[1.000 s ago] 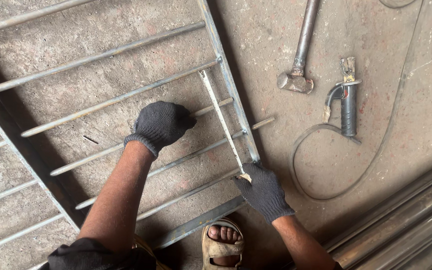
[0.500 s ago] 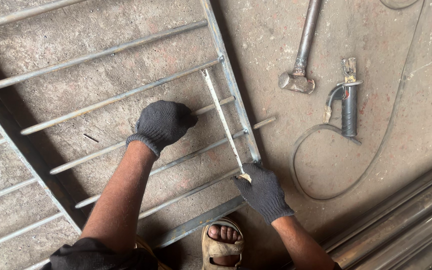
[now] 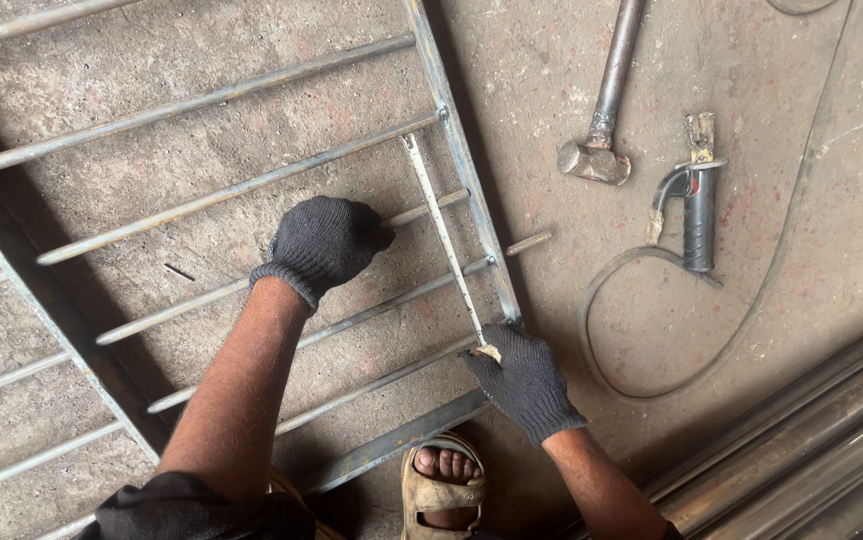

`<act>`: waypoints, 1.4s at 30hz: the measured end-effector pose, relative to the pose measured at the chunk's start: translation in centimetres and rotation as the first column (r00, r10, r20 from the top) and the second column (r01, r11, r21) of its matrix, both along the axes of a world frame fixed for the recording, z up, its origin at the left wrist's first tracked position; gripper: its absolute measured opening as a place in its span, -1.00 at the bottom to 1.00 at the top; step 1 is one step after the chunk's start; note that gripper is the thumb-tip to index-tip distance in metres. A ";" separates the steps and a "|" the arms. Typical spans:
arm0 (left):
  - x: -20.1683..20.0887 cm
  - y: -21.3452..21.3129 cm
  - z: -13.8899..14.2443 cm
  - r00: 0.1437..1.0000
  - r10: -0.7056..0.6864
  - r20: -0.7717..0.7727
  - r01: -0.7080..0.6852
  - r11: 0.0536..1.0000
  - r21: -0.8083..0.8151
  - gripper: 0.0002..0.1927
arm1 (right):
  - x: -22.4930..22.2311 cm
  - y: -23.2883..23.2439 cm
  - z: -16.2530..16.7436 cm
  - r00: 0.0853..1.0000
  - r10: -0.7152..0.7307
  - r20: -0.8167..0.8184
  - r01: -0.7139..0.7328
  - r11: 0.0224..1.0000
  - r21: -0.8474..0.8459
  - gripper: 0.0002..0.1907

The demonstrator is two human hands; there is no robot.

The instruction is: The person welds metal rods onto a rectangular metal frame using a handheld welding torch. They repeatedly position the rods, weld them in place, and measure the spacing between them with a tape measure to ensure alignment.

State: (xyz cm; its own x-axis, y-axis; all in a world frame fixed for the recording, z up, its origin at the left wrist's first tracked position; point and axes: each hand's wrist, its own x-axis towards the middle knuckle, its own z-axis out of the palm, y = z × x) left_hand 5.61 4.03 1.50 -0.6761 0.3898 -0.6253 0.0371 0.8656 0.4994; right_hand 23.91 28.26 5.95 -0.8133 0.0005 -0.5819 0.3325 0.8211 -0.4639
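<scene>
No packages, labels, signs or screens anywhere around my hands. Nothing boxed, wrapped, tagged or posted on the floor in front of me. No display of any kind in view either.

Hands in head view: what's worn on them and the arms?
Both the left hand and right hand wear dark grey knitted gloves with ribbed cuffs at the wrist. Forearms are bare above the cuffs; a dark sleeve shows at the left upper arm.

Both arms reach forward, gloved: left hand (image 3: 326, 243) curled in a loose fist, right hand (image 3: 523, 378) pinching shut.
</scene>
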 end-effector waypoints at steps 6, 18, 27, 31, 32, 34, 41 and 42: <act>0.1 0.0 -0.1 1.000 0.002 -0.025 -0.001 1.000 0.016 -0.61 | 0.2 0.2 -0.4 0.999 0.008 -0.033 -0.008 1.000 0.006 -0.75; -0.1 0.0 0.1 1.000 -0.008 0.006 0.008 1.000 -0.007 -0.60 | 0.1 0.3 -0.7 0.998 -0.042 0.052 0.044 0.999 -0.025 -0.76; 0.2 0.1 0.1 1.000 -0.006 0.005 0.006 1.000 -0.016 -0.59 | 0.3 0.4 -0.7 0.998 -0.037 0.060 0.038 0.999 -0.021 -0.75; 0.2 0.0 0.1 1.000 0.000 0.005 0.000 1.000 -0.013 -0.59 | 0.2 0.4 -0.6 0.996 -0.029 0.088 0.030 0.999 -0.009 -0.77; 0.2 0.0 0.1 1.000 0.000 0.010 0.000 1.000 -0.016 -0.59 | 0.1 0.4 -0.6 0.996 -0.028 0.080 0.029 0.999 -0.013 -0.77; 0.2 0.1 0.0 1.000 -0.004 0.007 0.004 1.000 -0.018 -0.59 | 0.2 0.4 -0.6 0.998 -0.019 0.057 0.021 1.000 -0.021 -0.77; 0.2 0.0 0.0 1.000 -0.004 0.009 0.004 1.000 -0.017 -0.61 | 0.9 1.2 -1.2 0.994 0.046 -0.104 -0.048 0.999 -0.025 -0.76; 0.2 0.0 0.0 1.000 -0.007 -0.002 0.007 1.000 -0.012 -0.61 | 1.1 1.4 -1.2 0.984 0.058 -0.170 -0.063 0.998 -0.025 -0.76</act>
State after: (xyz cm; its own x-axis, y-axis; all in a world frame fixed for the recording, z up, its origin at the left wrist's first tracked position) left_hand 5.76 4.05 1.50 -0.6746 0.3871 -0.6286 0.0448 0.8714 0.4885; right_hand 25.01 29.69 4.75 -0.8981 -0.0674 -0.4347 0.1968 0.8222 -0.5341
